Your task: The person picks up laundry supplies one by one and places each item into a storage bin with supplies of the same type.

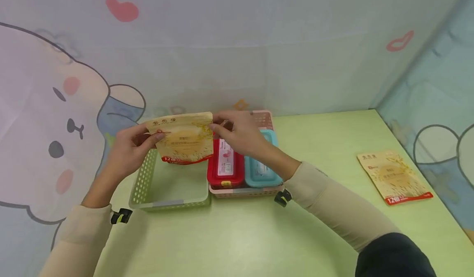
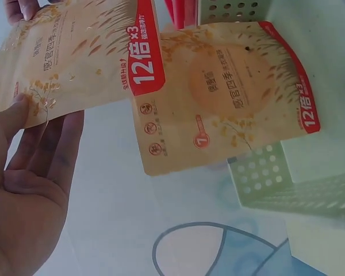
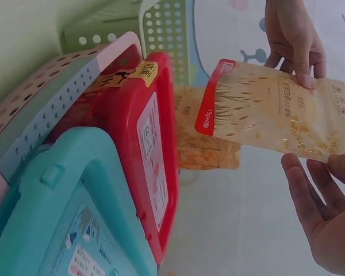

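Observation:
Both hands hold a flat beige pouch (image 1: pixel 183 139) with a red bottom strip, raised over the green basket (image 1: pixel 168 205) in the head view. At one end of it, the left hand (image 1: pixel 133 147) pinches the pouch between thumb and fingers. The right hand (image 1: pixel 242 133) pinches the opposite end near the top corner, as the right wrist view also shows. A second matching pouch (image 2: pixel 230 98) leans at the green basket, its top end sticking out past the rim; in the head view the held pouch hides it.
A pink basket (image 1: pixel 244 192) next to the green one holds a red-lidded box (image 1: pixel 237 168) and a light-blue-lidded box (image 1: pixel 264 174). Another beige pouch (image 1: pixel 394 176) lies flat on the table's right side. A printed cloth wall (image 1: pixel 237 63) rises behind the table.

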{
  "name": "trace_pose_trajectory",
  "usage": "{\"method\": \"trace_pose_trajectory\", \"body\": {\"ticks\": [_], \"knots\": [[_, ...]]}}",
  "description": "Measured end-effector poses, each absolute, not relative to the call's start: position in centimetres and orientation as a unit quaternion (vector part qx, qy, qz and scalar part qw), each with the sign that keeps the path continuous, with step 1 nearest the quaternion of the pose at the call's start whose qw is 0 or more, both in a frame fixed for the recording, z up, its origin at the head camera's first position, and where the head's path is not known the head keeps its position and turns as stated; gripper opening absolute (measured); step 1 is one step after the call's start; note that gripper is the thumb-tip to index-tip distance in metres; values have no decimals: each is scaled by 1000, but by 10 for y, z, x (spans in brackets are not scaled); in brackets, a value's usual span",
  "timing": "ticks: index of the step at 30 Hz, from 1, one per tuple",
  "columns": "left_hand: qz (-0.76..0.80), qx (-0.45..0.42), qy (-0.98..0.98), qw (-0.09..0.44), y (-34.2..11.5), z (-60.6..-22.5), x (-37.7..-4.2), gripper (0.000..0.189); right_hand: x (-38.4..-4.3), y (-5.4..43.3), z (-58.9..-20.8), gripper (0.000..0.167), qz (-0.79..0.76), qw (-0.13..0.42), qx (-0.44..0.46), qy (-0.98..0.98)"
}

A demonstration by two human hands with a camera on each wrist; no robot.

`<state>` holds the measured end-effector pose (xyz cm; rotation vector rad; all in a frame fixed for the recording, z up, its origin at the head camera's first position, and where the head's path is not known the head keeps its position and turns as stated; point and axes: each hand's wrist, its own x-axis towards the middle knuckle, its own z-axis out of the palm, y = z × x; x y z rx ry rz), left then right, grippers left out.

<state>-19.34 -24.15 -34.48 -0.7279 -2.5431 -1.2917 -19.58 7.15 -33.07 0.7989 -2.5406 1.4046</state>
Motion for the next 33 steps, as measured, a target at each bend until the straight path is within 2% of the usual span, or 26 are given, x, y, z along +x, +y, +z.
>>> {"method": "trace_pose_trajectory", "body": {"ticks": [12, 19, 30, 33], "knots": [[-400, -232, -876, 140, -263, -359, -190, 21, -205, 50, -345, 10, 476, 54, 283, -831], [-359, -220, -896, 143, -263, -362, -191, 13, -207, 47, -353, 12, 470, 45, 269, -839], [-315, -226, -908, 158, -264, -375, -192, 17, -207, 42, -369, 13, 459, 44, 247, -852], [-305, -219, -915, 147, -264, -377, -192, 18, -207, 41, -374, 14, 451, 40, 240, -859]]}}
